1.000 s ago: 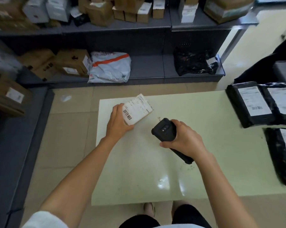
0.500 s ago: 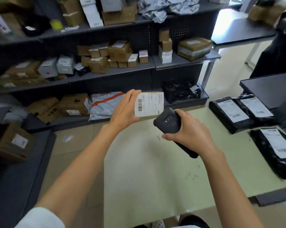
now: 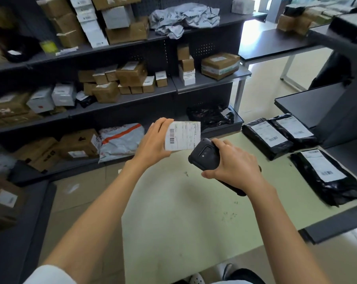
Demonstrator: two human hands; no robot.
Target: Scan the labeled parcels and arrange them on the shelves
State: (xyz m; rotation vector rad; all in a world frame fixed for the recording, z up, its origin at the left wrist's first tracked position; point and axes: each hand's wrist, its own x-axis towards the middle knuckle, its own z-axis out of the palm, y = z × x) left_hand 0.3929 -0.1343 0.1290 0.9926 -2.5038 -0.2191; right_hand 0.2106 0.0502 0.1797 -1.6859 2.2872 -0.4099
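Observation:
My left hand (image 3: 154, 141) grips a small white parcel (image 3: 183, 136) by its left side, its barcode label facing me, held up above the far edge of the pale green table (image 3: 183, 218). My right hand (image 3: 234, 165) grips a black handheld scanner (image 3: 205, 155), whose head sits just below and right of the parcel. Three black bagged parcels with white labels lie on the table's right side, two side by side (image 3: 265, 138) (image 3: 294, 129) and one nearer (image 3: 325, 175). Dark shelves (image 3: 132, 99) stand behind the table.
The shelves hold several cardboard boxes (image 3: 130, 75), a white and orange mailer (image 3: 120, 140), grey bags (image 3: 183, 18) and a black bag (image 3: 210, 116). A low dark bench (image 3: 19, 232) with a box (image 3: 3, 199) runs along the left. Dark tables (image 3: 308, 101) stand at right.
The view has tilted up toward the shelves. My left hand raised the white parcel off the table and turned its label upright. My right hand brought the scanner up close beneath it.

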